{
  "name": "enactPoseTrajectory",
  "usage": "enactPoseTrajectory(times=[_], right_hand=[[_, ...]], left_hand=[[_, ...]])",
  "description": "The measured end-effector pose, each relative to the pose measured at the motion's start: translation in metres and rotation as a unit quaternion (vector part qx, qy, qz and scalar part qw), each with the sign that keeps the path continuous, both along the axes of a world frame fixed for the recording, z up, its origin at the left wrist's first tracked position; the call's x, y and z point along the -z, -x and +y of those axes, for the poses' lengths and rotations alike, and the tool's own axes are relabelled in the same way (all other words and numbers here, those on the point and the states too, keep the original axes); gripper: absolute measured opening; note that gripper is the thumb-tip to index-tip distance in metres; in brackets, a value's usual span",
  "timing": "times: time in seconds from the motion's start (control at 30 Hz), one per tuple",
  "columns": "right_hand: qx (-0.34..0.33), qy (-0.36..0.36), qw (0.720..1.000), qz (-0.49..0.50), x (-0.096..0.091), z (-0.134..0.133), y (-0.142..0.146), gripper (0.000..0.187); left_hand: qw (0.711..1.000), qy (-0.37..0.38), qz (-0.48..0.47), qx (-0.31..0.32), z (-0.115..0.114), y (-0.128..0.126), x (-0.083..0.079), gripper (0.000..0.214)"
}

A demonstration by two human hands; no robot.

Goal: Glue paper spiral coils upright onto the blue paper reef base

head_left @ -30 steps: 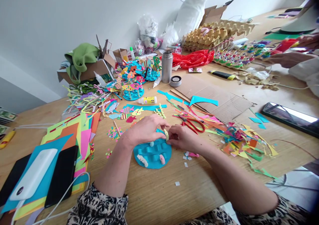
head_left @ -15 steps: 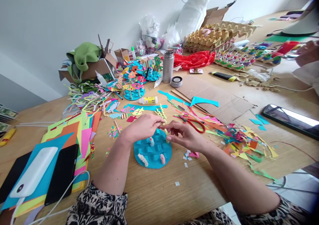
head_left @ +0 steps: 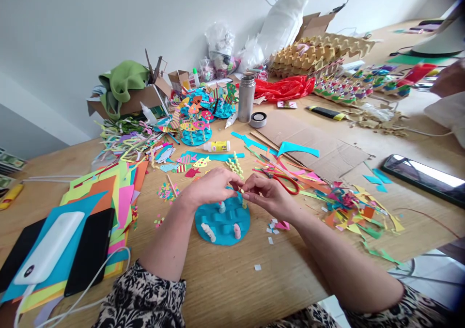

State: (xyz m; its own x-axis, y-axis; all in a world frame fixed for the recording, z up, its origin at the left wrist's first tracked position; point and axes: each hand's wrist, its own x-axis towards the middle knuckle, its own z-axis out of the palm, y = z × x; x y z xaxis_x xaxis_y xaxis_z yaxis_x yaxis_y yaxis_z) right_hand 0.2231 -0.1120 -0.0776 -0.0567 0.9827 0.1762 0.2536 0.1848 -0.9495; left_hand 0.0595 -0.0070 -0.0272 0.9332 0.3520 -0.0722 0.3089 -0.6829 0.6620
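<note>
My left hand (head_left: 217, 186) is bent over the far edge of a round blue paper base (head_left: 221, 228), its thumb and fingers closed in a pinch. What the left fingertips hold is too small to make out. Facing it, my right hand (head_left: 268, 196) pinches a small pale yellow piece, which looks like pipe cleaner (head_left: 242, 191). The base has raised woven-looking strips. On it stand a white coiled pipe cleaner (head_left: 208, 232), a pink one (head_left: 237, 230) and a pale one with a red tip (head_left: 222, 207). Yellow-green coiled pipe cleaners (head_left: 235, 165) lie just beyond my hands.
Red-handled scissors (head_left: 290, 185) and paper scraps (head_left: 348, 204) lie to the right. Paper fish (head_left: 187, 159), a glue bottle (head_left: 218, 146) and a metal flask (head_left: 246, 99) stand or lie farther back. Coloured sheets (head_left: 98, 192) carry a white power bank (head_left: 51, 248) at left.
My hands have come closer together at the fingertips, and the right fingers have closed more tightly around the small yellow piece. The base has stayed in place.
</note>
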Motion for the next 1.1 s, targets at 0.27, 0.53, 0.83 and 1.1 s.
enactPoseTrajectory(times=[0.27,0.53,0.83,1.1], right_hand=[[0.01,0.012,1.0,-0.018,-0.003,-0.001,0.0,0.027],[0.016,-0.009,0.999,-0.046,-0.005,-0.002,0.0,0.021],[0.017,-0.02,0.998,-0.058,-0.005,-0.003,0.0,0.018],[0.058,-0.078,0.987,-0.125,-0.004,-0.003,0.001,0.017]], left_hand=[[0.979,0.187,-0.069,-0.036,0.018,-0.001,0.021,0.02],[0.984,0.171,-0.036,0.021,0.018,-0.008,0.039,0.029],[0.982,0.165,-0.067,0.064,0.013,-0.015,0.045,0.015],[0.987,0.147,-0.056,0.041,0.013,-0.015,0.047,0.014]])
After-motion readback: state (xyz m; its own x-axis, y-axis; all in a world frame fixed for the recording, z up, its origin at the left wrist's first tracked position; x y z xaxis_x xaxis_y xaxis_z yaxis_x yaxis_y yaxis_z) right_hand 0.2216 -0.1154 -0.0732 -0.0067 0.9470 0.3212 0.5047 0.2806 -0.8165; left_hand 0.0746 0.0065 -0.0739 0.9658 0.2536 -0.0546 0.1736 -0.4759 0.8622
